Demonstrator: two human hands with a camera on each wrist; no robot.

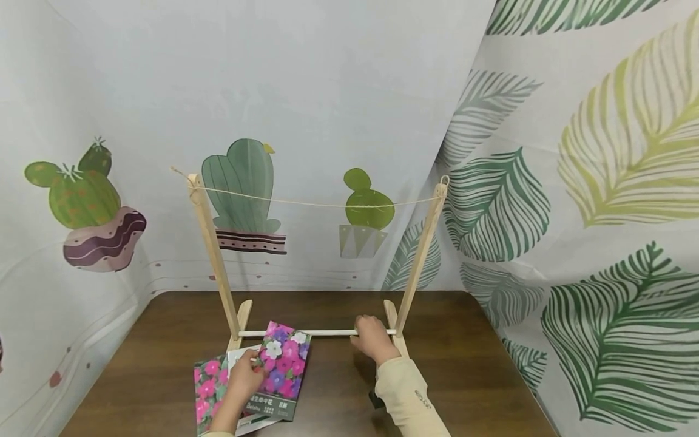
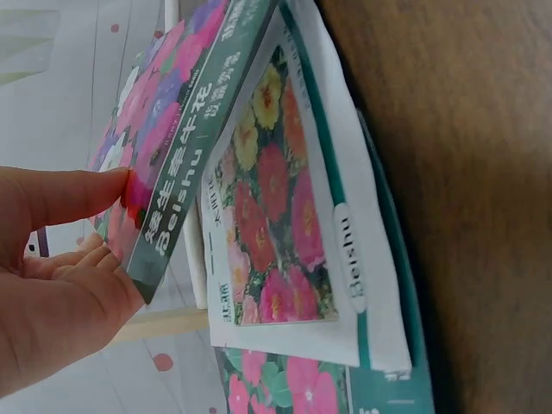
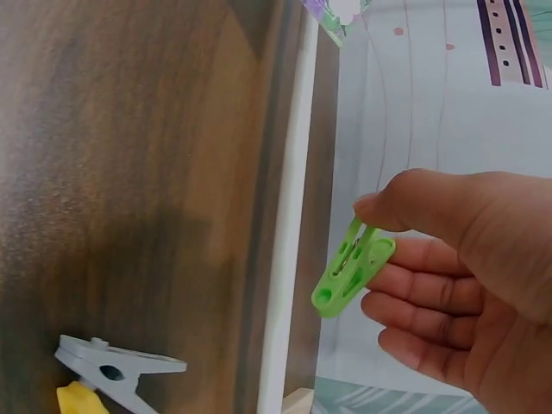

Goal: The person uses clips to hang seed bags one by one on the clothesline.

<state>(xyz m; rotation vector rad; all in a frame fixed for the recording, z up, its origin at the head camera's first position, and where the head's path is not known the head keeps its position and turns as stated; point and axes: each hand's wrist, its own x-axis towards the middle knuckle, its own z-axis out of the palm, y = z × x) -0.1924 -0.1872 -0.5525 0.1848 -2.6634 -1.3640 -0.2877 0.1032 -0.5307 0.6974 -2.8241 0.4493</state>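
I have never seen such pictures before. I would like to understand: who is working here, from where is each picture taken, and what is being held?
There is no machine: a person works with the left hand and the right hand, both bare. The wide picture comes from a camera worn on the head; the two others come from cameras on the wrists, one on each side.

On the brown table stands a wooden frame, with a string across its top and a white rod low down.

The left hand holds a purple-and-pink flower packet; a white-edged packet and another packet lie beside it. The right hand pinches a green clip. A grey clip lies on the table.
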